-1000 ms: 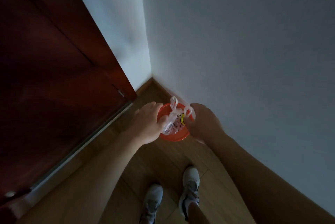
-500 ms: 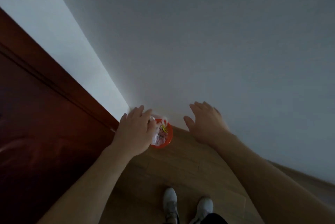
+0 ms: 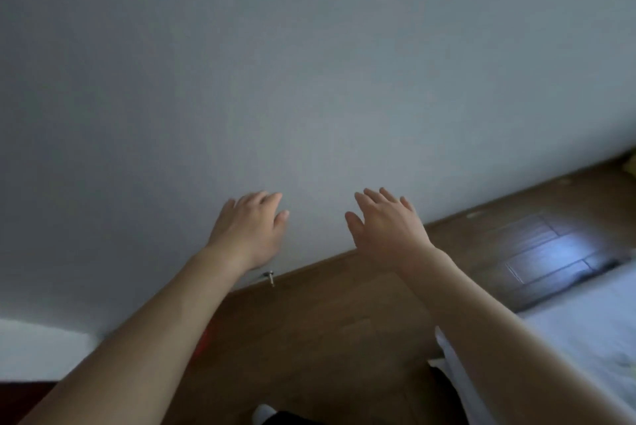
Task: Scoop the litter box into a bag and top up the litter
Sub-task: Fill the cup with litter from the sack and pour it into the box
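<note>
Your left hand (image 3: 249,230) and right hand (image 3: 389,228) both released, fingers loosely spread, holding nothing, raised before the grey wall (image 3: 309,80), blurred sliver of red bin (image 3: 207,338) beside your left forearm, near left

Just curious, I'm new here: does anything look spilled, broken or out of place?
Nothing clearly. A few pale specks lie on the floor by the wall, too blurred to identify.
</note>
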